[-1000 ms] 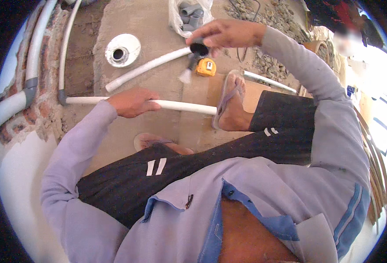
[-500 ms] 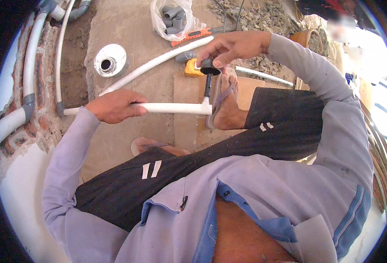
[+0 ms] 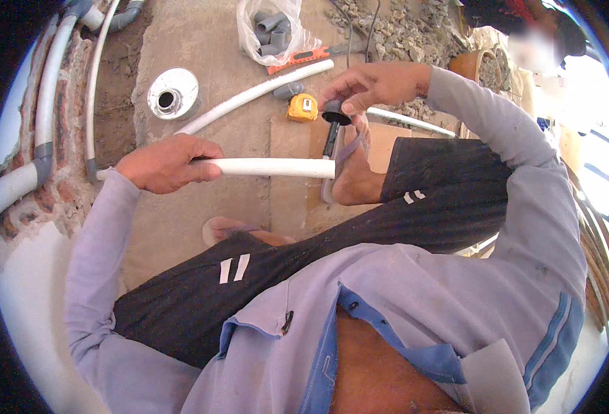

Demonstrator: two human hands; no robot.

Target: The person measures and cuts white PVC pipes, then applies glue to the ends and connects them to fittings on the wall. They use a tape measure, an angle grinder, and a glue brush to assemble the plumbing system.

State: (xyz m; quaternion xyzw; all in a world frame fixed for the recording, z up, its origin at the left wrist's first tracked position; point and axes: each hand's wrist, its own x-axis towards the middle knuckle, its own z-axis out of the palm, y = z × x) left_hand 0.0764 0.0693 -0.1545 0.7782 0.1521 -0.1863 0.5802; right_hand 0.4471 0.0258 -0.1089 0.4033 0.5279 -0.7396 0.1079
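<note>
My left hand (image 3: 173, 163) is closed round a white plastic pipe (image 3: 277, 168), held level in front of me with its cut end to the right. My right hand (image 3: 375, 88) pinches a black cap with an applicator brush (image 3: 333, 124) under it. The brush's dark stem slants down to the pipe's right end, and its pale tip is just at the upper edge there; whether it touches I cannot tell. On the floor to the left stands an open round tin (image 3: 173, 94) with a dark hole in its pale top.
A second white pipe (image 3: 256, 94) lies slanting on the floor behind my hands. Near it are a yellow tape measure (image 3: 302, 107), an orange-handled saw (image 3: 297, 58) and a plastic bag of grey fittings (image 3: 271, 31). Rubble (image 3: 415, 34) lies at the back; grey wall pipes (image 3: 44, 117) run along the left.
The pipe and my left hand have shifted slightly left and up. My right hand has moved a little right and down, and the brush tip has left the top of the pipe end.
</note>
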